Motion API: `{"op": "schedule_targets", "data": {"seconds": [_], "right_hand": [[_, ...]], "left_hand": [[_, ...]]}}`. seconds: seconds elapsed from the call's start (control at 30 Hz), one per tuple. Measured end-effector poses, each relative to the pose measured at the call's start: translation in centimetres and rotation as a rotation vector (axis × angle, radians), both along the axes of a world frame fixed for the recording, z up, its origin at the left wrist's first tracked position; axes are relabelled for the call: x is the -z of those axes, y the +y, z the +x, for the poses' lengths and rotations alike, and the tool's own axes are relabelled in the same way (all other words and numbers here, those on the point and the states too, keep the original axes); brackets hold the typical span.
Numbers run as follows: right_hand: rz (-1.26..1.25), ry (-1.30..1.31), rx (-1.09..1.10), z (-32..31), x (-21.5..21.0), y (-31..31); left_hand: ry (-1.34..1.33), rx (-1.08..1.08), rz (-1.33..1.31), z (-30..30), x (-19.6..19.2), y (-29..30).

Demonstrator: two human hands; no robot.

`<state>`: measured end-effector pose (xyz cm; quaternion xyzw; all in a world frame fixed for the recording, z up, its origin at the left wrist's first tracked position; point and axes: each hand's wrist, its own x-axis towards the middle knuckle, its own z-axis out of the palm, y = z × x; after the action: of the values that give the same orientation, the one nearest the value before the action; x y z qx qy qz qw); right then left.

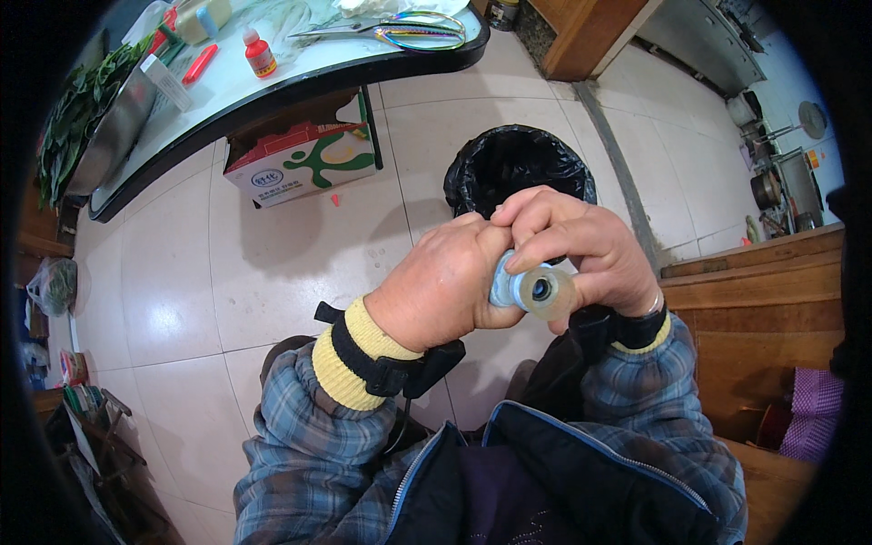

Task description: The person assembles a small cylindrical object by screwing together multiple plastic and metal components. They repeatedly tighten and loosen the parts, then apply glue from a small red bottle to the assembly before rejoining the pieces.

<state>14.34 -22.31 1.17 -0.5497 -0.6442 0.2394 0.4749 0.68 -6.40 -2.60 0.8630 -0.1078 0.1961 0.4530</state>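
Now the fitting [529, 289] sits at three o'clock from centre, pale blue with a translucent, yellowish round end around a dark hole. The left hand [445, 272] clasps its blue part; the right hand [589, 241] grips it by fingertips.

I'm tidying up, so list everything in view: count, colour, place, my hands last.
Fitting: one, pale blue, between hands
Table: one, white, upper left
Scissors: one, rainbow handles, table
Bottle: one, red, table
Slim object: one, red, table
Box: one, white, table
Bowl: one, silver, table
Leaves: bunch, green, bowl
Carton: one, multicoloured, floor
Bin: one, black, floor
Bag: one, clear, far left
Cloth: one, purple, lower right
Kitchenware: several, mixed, far right
Left hand, right hand: one each, bare, on fitting
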Motion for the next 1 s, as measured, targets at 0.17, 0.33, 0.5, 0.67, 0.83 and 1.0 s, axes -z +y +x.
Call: {"op": "schedule_targets", "data": {"seconds": [0.17,0.33,0.5,0.67,0.83,1.0], "right_hand": [[0.038,0.041,-0.026,0.3,0.4,0.2],[0.06,0.027,-0.027,0.6,0.7,0.1],[0.047,0.021,0.013,0.7,0.9,0.2],[0.06,0.034,0.045,0.8,1.2,0.5],[0.042,0.074,0.053,0.9,1.4,0.4],[0.046,0.182,0.023,1.3,2.0,0.5]], "left_hand": [[-0.055,-0.047,0.022,0.1,0.1,-0.3],[-0.107,-0.065,0.008,0.3,0.7,-0.6],[-0.103,-0.094,-0.075,1.0,2.2,-1.2],[-0.099,-0.114,-0.189,1.4,3.4,-2.2],[-0.124,-0.151,-0.182,1.4,3.5,-2.7],[-0.095,-0.173,-0.176,1.3,3.1,-2.9]]}}
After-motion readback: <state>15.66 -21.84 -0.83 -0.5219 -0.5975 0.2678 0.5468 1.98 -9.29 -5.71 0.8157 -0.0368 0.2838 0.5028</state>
